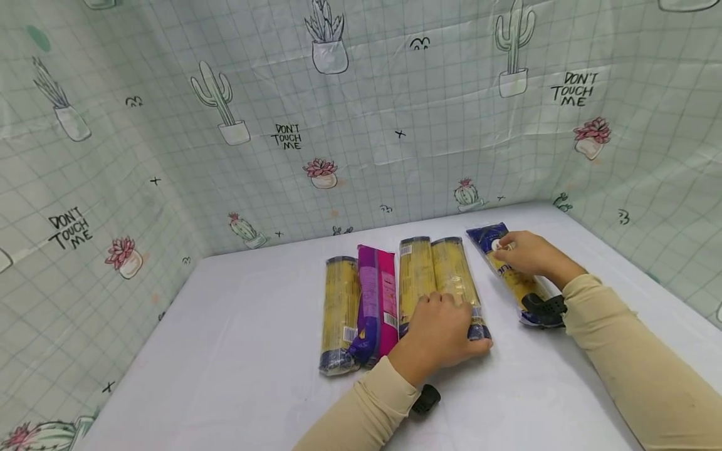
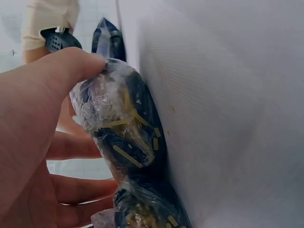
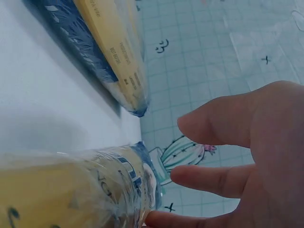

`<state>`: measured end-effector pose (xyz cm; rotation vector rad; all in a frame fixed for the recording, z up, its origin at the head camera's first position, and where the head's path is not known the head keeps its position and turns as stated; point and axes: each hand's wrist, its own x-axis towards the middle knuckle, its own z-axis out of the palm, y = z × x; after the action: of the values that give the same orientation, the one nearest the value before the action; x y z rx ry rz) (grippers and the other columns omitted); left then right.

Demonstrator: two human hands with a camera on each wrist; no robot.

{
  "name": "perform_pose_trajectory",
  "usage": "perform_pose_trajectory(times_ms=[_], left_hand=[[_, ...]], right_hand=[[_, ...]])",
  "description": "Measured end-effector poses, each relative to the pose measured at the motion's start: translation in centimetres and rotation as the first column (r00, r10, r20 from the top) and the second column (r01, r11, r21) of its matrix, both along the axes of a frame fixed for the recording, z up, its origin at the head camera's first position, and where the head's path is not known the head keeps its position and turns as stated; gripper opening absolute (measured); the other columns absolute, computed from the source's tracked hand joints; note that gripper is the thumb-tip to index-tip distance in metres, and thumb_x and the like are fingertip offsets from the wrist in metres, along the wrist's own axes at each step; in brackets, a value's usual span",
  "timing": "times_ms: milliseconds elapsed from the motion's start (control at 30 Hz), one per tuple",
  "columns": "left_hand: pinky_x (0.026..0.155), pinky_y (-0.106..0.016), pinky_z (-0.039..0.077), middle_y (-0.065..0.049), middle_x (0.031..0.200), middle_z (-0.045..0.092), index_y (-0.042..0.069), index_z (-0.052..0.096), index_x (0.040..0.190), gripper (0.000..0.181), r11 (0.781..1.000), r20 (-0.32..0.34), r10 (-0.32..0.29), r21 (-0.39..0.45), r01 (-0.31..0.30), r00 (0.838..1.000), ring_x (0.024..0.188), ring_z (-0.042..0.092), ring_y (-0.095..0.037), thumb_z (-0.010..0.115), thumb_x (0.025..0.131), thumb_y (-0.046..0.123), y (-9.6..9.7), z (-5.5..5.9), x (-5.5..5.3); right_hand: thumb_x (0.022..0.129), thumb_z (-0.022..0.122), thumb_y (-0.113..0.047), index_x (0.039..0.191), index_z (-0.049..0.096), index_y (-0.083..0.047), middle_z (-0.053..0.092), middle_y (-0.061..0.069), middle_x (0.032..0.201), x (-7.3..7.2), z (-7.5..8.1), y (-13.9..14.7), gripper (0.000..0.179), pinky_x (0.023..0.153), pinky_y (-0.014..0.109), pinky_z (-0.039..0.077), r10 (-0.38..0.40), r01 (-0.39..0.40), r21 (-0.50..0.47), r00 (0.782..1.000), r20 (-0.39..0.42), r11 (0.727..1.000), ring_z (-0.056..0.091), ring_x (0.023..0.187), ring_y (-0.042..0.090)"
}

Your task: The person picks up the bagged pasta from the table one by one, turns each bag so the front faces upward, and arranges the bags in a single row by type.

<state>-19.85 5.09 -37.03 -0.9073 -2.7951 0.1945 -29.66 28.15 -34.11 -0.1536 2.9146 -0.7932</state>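
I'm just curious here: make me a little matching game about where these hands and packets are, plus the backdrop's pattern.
1. Left hand
2. Right hand
3. Pink-and-purple packet
4. Backdrop

A. Lying between yellow packets
B. Printed with potted cactuses
C. At the lone yellow packet, apart from the row
D. On the row's rightmost yellow packet

Pairs: 1-D, 2-C, 3-A, 4-B
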Motion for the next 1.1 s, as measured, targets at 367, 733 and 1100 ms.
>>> perform_pose_trajectory(times_ms=[367,733,1100], left_hand=[[0.068,-0.033,0.048,-0.001,0.101,0.065,0.033,0.062,0.135,0.046,0.99,-0.052,-0.138,0.023,0.139,0.989,0.081,0.059,-0.016,0.053,0.095,0.056,-1.0,0.2,-0.5],[0.073,-0.03,0.049,-0.004,0.129,0.058,0.044,0.063,0.133,0.035,0.977,0.071,-0.212,-0.007,0.213,0.975,0.083,0.057,-0.016,0.051,0.101,0.041,-1.3,1.1,-0.6],[0.059,-0.026,0.043,0.0,0.11,0.056,0.029,0.067,0.106,0.047,0.981,-0.014,-0.164,0.103,0.165,0.986,0.069,0.052,-0.01,0.065,0.084,0.07,-1.5,0.2,-0.6]], right_hand=[[0.102,0.053,-0.031,0.135,0.049,0.013,0.051,0.037,0.132,-0.1,-0.3,-0.5,0.055,0.072,0.044,0.053,-0.014,0.014,-0.008,1.0,-0.021,1.0,0.06,0.101,0.041],[0.104,0.052,-0.027,0.136,0.051,0.01,0.052,0.036,0.133,-0.2,-1.2,-1.0,0.049,0.085,0.052,0.051,-0.027,0.02,-0.074,0.996,-0.085,0.997,0.056,0.115,0.046],[0.102,0.05,-0.027,0.135,0.054,0.006,0.052,0.033,0.133,-0.3,-1.5,-1.8,0.046,0.092,0.057,0.048,-0.055,0.047,-0.077,0.993,-0.105,0.996,0.054,0.117,0.046]])
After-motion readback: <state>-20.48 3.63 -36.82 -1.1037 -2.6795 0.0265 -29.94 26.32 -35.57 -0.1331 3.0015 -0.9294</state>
